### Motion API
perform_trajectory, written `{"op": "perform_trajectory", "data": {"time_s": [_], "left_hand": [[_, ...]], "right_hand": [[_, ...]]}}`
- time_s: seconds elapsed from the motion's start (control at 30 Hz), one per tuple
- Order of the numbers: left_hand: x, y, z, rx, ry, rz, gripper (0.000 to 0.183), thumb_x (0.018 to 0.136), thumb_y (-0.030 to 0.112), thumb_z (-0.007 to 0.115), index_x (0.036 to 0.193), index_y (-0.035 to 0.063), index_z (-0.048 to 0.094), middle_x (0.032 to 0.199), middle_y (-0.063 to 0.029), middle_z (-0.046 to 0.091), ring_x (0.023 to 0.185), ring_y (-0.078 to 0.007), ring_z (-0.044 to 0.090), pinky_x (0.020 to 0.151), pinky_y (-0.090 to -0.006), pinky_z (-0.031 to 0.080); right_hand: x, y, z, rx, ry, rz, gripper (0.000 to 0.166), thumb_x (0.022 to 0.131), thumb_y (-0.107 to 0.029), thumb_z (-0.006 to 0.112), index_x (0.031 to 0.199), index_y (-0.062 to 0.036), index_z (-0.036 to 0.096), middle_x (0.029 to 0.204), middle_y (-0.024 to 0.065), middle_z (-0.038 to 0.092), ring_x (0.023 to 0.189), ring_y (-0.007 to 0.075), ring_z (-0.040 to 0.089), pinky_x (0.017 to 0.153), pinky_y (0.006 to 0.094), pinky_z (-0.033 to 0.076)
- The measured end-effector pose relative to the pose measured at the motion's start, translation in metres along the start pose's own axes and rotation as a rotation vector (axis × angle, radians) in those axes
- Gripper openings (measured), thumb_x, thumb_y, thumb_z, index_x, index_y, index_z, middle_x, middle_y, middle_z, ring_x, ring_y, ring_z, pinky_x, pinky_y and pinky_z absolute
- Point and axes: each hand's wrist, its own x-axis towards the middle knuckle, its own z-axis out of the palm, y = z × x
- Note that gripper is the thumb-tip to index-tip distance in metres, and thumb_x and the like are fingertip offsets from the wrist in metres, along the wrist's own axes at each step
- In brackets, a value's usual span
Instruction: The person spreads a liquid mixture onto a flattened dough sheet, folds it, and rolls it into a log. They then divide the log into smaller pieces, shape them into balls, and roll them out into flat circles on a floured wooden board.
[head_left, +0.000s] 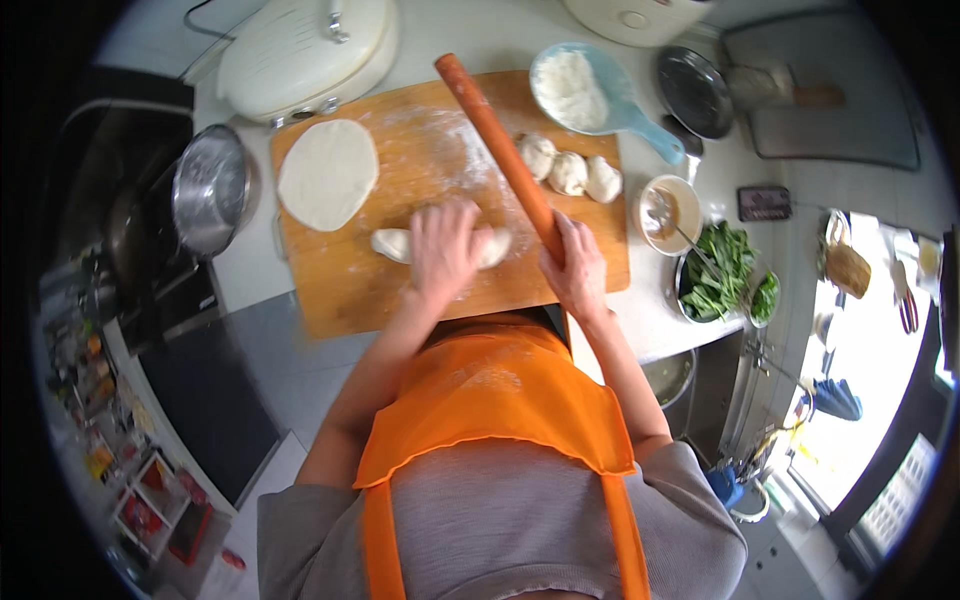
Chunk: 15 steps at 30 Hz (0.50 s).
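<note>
My left hand (448, 251) lies over a short log of white dough (389, 244), its fingers curled across the middle. Both ends of the log show beside the hand; the middle is hidden. My right hand (577, 262) grips the near end of a reddish-brown wooden rolling pin (495, 139), which slants up and away to the left above the board. Under both lies a floured wooden board (337, 296). A flat round sheet of dough (328, 175) rests at its left, and three dough lumps (568, 174) sit in a row at its right.
A blue handled scoop of flour (571, 86) overlaps the board's back right. Right of the board are a bowl with a spoon (667, 214) and leafy greens (718, 274). A metal bowl (211, 191) stands left, a white lidded appliance (307, 56) behind.
</note>
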Motion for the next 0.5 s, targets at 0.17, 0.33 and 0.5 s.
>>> {"op": "perform_trajectory", "data": {"time_s": [0.17,0.33,0.5], "left_hand": [[-0.027,-0.006,0.03,-0.07,-0.01,0.109,0.031,0.096,0.039,0.056,0.107,0.0131,0.068,0.116,-0.008,0.065,0.114,-0.0246,0.059,0.099,-0.0469,0.038],[0.052,-0.015,0.031,-0.088,-0.374,-0.243,0.028,0.094,0.033,0.058,0.099,0.0086,0.068,0.096,-0.0139,0.069,0.097,-0.0318,0.065,0.091,-0.0452,0.046],[0.01,0.0,0.014,-0.06,-0.282,-0.083,0.043,0.092,0.038,0.063,0.121,0.0074,0.063,0.135,-0.0141,0.058,0.128,-0.0322,0.052,0.102,-0.058,0.04]], "right_hand": [[0.041,-0.018,-0.006,-0.084,-0.168,-0.32,0.06,0.08,-0.01,0.071,0.137,-0.0031,0.053,0.109,0.0128,0.063,0.098,0.0314,0.062,0.086,0.042,0.053],[0.142,-0.048,0.057,-0.229,-0.329,-0.701,0.052,0.086,-0.013,0.066,0.137,-0.0079,0.055,0.119,0.0067,0.063,0.11,0.0279,0.06,0.094,0.04,0.051],[0.214,-0.053,0.139,-0.283,-0.232,-0.912,0.049,0.087,-0.011,0.061,0.136,-0.0115,0.057,0.126,0.004,0.063,0.115,0.025,0.059,0.102,0.0404,0.047]]}}
